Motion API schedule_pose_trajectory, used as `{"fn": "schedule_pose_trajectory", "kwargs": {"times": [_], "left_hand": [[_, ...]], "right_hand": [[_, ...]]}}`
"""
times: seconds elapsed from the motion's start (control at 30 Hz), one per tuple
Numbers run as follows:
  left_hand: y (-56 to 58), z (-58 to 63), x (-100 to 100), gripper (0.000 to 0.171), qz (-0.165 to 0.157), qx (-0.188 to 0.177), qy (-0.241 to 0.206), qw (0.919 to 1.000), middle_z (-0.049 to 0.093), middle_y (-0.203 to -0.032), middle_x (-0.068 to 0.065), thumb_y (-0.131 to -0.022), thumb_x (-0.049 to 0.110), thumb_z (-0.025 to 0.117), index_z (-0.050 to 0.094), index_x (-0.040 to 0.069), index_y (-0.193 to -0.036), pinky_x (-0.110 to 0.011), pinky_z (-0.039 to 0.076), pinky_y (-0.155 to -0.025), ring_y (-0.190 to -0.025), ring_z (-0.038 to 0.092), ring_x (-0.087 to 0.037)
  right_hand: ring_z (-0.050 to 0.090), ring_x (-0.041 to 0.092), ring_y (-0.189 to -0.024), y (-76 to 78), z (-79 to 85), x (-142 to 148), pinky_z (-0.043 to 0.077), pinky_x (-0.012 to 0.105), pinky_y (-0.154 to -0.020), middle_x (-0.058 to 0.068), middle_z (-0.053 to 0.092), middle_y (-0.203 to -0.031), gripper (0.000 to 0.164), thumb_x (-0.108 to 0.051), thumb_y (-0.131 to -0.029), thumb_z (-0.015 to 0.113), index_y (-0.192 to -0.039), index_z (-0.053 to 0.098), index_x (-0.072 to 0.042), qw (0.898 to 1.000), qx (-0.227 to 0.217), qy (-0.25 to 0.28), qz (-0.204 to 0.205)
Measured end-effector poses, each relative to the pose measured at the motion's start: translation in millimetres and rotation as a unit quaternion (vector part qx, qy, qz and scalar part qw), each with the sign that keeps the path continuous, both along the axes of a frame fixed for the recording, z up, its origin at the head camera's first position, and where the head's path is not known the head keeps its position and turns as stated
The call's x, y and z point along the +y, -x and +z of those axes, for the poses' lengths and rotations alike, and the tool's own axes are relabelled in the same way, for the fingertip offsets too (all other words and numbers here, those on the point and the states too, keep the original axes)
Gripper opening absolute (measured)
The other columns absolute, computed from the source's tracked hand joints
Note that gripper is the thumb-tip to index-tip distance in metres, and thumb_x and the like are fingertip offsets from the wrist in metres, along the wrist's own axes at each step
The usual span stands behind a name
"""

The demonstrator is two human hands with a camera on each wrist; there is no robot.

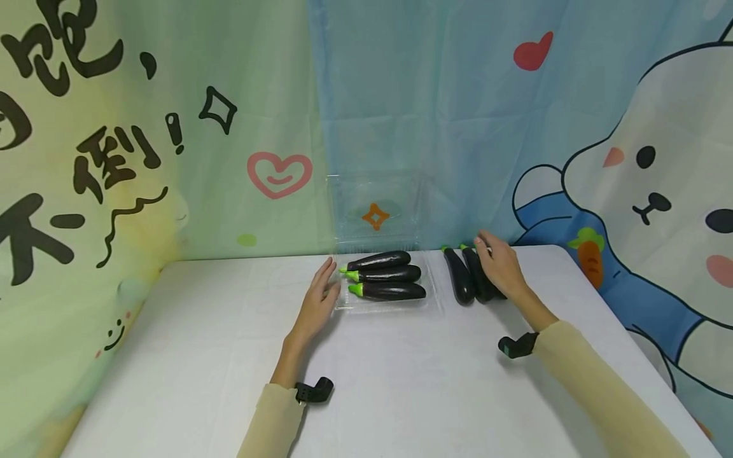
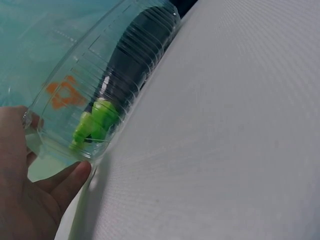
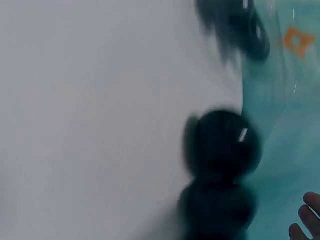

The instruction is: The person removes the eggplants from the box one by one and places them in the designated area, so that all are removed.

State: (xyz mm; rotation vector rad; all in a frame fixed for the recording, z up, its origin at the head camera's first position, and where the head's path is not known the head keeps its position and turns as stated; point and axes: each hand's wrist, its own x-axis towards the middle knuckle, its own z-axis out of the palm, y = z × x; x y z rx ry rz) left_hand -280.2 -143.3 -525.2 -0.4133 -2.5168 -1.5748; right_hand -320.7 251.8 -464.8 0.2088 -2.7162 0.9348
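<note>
Eggplants lie in the clear box and loose eggplants beside it, so packing seems partly done: left grip, fingers mostly straight, touches the box; right grip, hold unclear, probably should lift one next.

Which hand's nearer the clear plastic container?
Left. Left hand is at the left edge of the container; right hand is right of it, by the loose eggplants.
</note>
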Motion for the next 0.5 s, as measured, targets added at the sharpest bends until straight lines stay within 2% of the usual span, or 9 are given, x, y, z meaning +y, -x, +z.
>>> {"fn": "schedule_pose_trajectory", "kwargs": {"times": [0.23, 0.5], "left_hand": [[-1.1, 2.6, 0, 0.052, -0.001, 0.003, -0.005, 1.0000, 0.026, -0.161, -0.004, -0.101, 0.018, 0.045, 0.035, 0.006, -0.150, -0.047, 0.040, -0.112, -0.134, 0.049, -0.033], [0.0, 0.9, -1, 0.052, -0.004, 0.002, -0.003, 1.0000, 0.026, -0.161, -0.004, -0.101, 0.020, 0.045, 0.035, 0.007, -0.150, -0.047, 0.041, -0.111, -0.131, 0.052, -0.034]], "right_hand": [[0.043, 0.039, -0.135, -18.1, 15.5, -46, 0.035, 0.056, -0.111, 0.021, 0.047, -0.147, 0.055, -0.036, -0.105, 0.037, -0.147, 0.039, -0.001, 0.995, -0.014, 0.002, 0.102], [0.049, 0.035, -0.132, -35.8, 22.9, -80, 0.042, 0.056, -0.107, 0.015, 0.056, -0.140, 0.051, -0.033, -0.104, 0.043, -0.146, 0.042, -0.005, 0.984, -0.047, 0.007, 0.172]]}}
